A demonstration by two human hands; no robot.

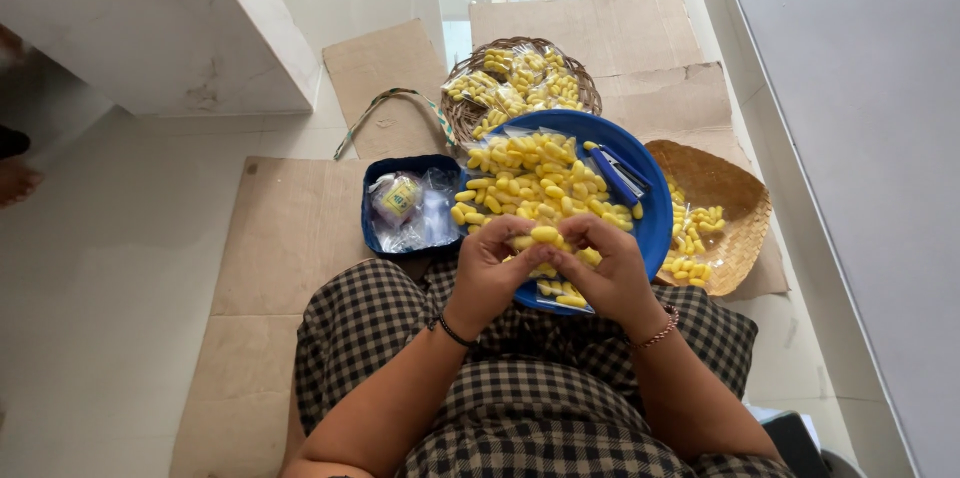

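Fingers (520, 238) of the left hand (490, 273) and the right hand (607, 273) meet at the near rim of the blue basin (655, 228), pinching between them one yellow capsule (545, 235), its long axis lying crosswise from hand to hand, equally near both.

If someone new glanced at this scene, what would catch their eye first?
The heap of small yellow pieces filling the blue round tray at centre, with the left hand and right hand pinching some at its near edge. Behind it sits a wicker basket of bagged yellow pieces.
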